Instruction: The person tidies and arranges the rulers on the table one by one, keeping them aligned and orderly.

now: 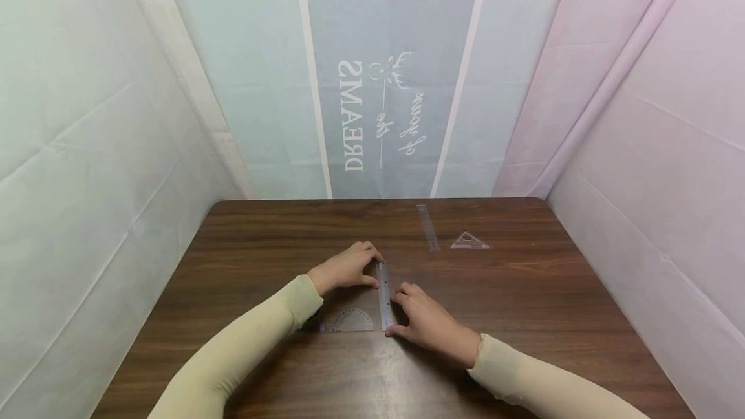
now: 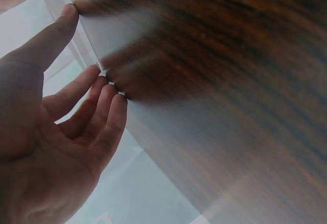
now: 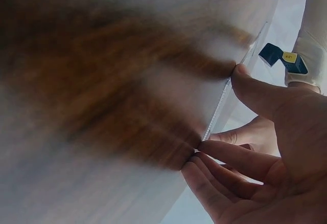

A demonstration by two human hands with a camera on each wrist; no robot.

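A clear ruler [image 1: 384, 296] lies lengthwise on the table between both hands. My left hand [image 1: 347, 266] touches its left side near the far end, thumb and index fingertips apart along the edge. Along the near right side, my right hand [image 1: 432, 319] has its thumb at the close end and its fingertips farther up. Both wrist views show the left hand [image 2: 66, 116] and the right hand [image 3: 265, 157] with fingertips down on the tabletop at the ruler's edge. Left of the ruler lies a clear protractor [image 1: 352, 320]; something beside it is partly hidden by the left sleeve.
Farther back on the brown wooden table [image 1: 262, 231] lie another clear ruler [image 1: 429, 228] and a clear set square [image 1: 470, 242]. Fabric walls surround the table's back and sides. A dark device with a yellow label [image 3: 289, 57] sits on the left wrist.
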